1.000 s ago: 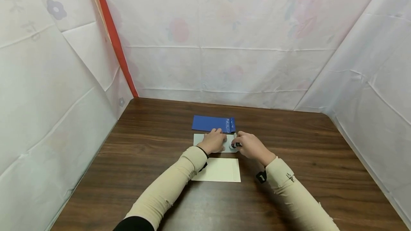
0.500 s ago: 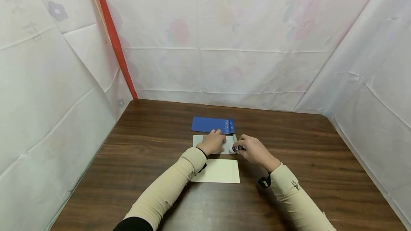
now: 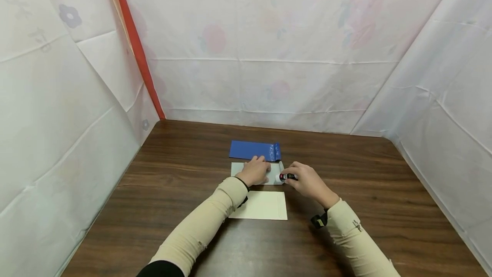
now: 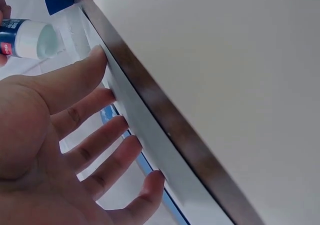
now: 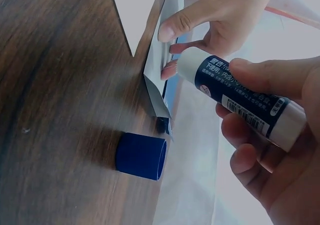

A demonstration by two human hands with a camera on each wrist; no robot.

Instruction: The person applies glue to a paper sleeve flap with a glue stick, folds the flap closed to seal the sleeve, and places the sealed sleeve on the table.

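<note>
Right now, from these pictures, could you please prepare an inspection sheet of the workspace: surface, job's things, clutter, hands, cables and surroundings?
Surface: brown wood-look table.
Job's things: blue paper farthest, grey paper in the middle, cream paper nearest; glue stick, uncapped; blue cap on the table.
Clutter: nothing seen.
Hands: left hand rests on the grey paper; right hand holds the glue stick.
Cables: nothing seen.
Surroundings: whitish printed sheets, red strip at left.

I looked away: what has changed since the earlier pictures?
The right hand, holding the glue stick, has shifted slightly rightward. Nothing was picked up or released. The left hand still rests on the grey sheet; the blue sheet and cream sheet lie as before.
</note>
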